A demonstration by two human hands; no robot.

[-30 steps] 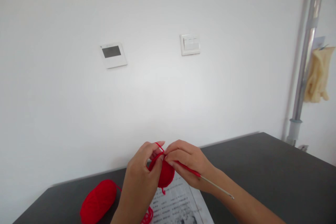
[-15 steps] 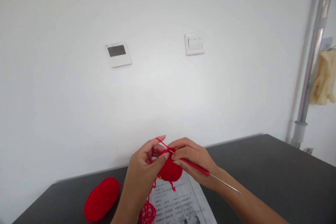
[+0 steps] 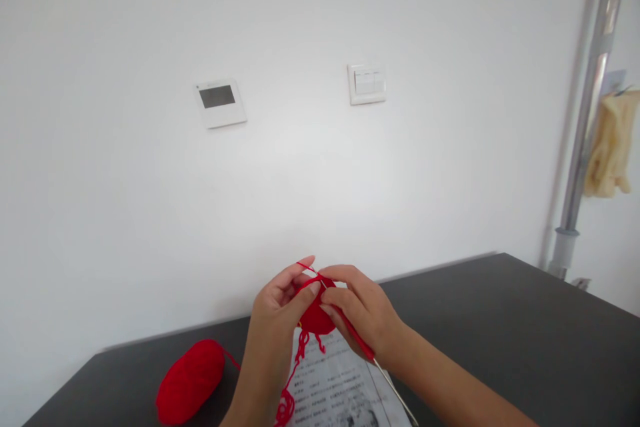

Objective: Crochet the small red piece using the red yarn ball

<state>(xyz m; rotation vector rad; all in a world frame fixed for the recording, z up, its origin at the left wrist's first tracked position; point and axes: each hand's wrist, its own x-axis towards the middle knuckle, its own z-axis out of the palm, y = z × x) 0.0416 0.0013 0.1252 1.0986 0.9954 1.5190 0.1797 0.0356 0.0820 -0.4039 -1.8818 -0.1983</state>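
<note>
Between both hands is a round piece of red crochet work [image 3: 317,317]. My left hand [image 3: 280,300] pinches its upper left edge between thumb and fingers, with a strand of red yarn running over the raised index finger. My right hand [image 3: 363,310] grips a crochet hook [image 3: 356,333] by its red handle. The hook's tip is at the top edge of the work, and its bare metal end slants down to the lower right. A red yarn tail and loose loops of yarn [image 3: 285,407] hang below the work.
A red ball of yarn [image 3: 191,381] lies on the dark table [image 3: 480,333] at the left, its strand leading towards my left wrist. Printed paper [image 3: 333,380] lies under my hands. Behind the table rises a white wall [image 3: 300,167] with a switch plate [image 3: 367,84] and a small display panel [image 3: 220,104].
The hook has turned steeper, its rear end swinging down and left. The crochet work has shifted slightly left and up with my right hand. The camera view has moved a little.
</note>
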